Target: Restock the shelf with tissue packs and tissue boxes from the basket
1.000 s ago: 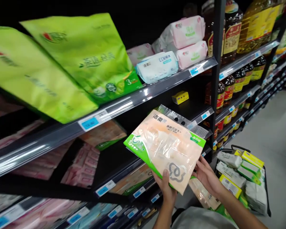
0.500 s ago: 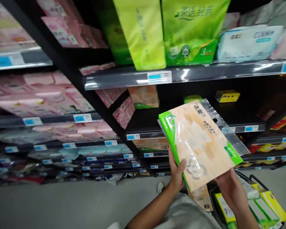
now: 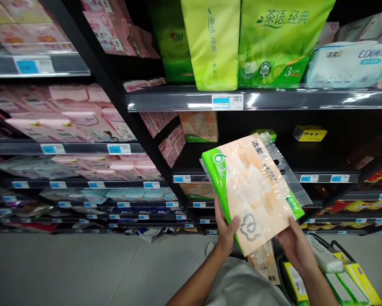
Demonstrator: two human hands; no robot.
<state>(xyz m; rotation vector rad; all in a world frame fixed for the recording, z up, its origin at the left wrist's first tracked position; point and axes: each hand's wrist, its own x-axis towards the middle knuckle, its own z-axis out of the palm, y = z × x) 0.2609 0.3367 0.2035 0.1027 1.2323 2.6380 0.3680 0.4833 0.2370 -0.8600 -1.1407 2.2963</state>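
Observation:
Both hands hold a flat peach-and-green tissue pack [image 3: 257, 195] in clear plastic, tilted in front of the shelves. My left hand [image 3: 226, 229] grips its lower left edge, thumb on the front face and fingers behind. My right hand [image 3: 295, 242] supports the lower right edge, with the thumb at the front corner and the other fingers mostly hidden underneath. A clear plastic flap with holes [image 3: 285, 168] sticks out along the pack's upper right side. Below it, a second peach pack [image 3: 264, 263] is partly visible near my body.
A black basket [image 3: 285, 276] at lower right holds yellow boxes [image 3: 363, 276] and green-and-white packs. On the upper shelf stand green tissue bags [image 3: 277, 42] and a light blue wipes pack [image 3: 347, 63]. A smiling yellow box [image 3: 310, 133] and a peach pack [image 3: 199, 126] sit one level lower. Pink packs [image 3: 82, 123] fill the left shelves.
The tissue pack and both hands have shifted slightly left in view. My right thumb now shows on the pack's front corner. The shelves appear shifted right and sharper.

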